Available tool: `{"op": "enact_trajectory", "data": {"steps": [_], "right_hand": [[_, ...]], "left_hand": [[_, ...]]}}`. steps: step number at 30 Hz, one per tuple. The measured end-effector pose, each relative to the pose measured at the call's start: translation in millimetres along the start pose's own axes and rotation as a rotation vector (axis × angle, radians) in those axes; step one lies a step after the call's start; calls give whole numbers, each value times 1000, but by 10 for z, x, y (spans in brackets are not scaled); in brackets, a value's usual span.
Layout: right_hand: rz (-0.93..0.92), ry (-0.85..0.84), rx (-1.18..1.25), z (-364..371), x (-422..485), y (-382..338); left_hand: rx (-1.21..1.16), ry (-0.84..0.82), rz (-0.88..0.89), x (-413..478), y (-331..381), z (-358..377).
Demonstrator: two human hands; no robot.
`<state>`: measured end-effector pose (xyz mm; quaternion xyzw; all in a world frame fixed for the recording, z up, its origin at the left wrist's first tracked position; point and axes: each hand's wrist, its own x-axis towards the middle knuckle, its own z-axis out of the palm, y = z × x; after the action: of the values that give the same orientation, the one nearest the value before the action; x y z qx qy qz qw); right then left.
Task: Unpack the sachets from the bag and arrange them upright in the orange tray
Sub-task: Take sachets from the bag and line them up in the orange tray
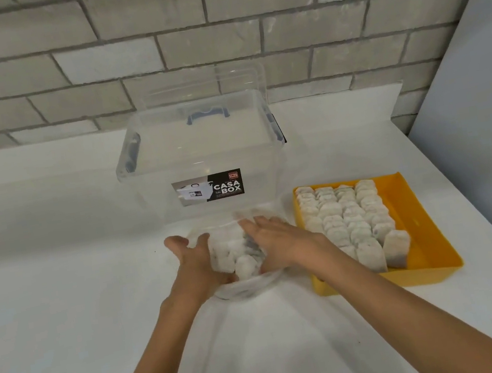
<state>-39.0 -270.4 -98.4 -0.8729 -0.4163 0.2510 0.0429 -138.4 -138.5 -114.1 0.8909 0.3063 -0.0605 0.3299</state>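
Observation:
A clear plastic bag (245,287) lies on the white counter in front of me, with several white sachets (245,266) inside it. My left hand (194,265) holds the bag's left side, fingers curled at its edge. My right hand (275,241) lies over the bag's right side with fingers fairly straight; its thumb is hidden. To the right stands the orange tray (419,216), with several rows of white sachets (346,221) standing upright in its left part.
A clear lidded storage box (199,148) with a black label stands just behind the bag. A grey brick wall runs along the back of the counter (59,282). The counter's right edge (476,206) passes close to the tray.

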Motion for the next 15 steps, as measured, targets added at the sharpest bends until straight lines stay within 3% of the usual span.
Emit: {"op": "enact_trajectory", "data": {"steps": [4, 6, 8, 10, 12, 15], "right_hand": [[-22, 224, 30, -63, -35, 13], [-45, 386, 73, -79, -64, 42], [-61, 442, 159, -42, -72, 66], [-41, 384, 233, 57, -43, 80], [-7, 313, 213, 133, -1, 73], [29, 276, 155, 132, 60, 39]], "left_hand": [[-260, 295, 211, -16, 33, -97], [-332, 358, 300, -13, 34, -127], [-320, 314, 349, 2, -5, -103], [-243, 182, 319, 17, -69, -34], [-188, 47, 234, 58, -143, 33], [-189, -24, 181, 161, -178, 50]]}}
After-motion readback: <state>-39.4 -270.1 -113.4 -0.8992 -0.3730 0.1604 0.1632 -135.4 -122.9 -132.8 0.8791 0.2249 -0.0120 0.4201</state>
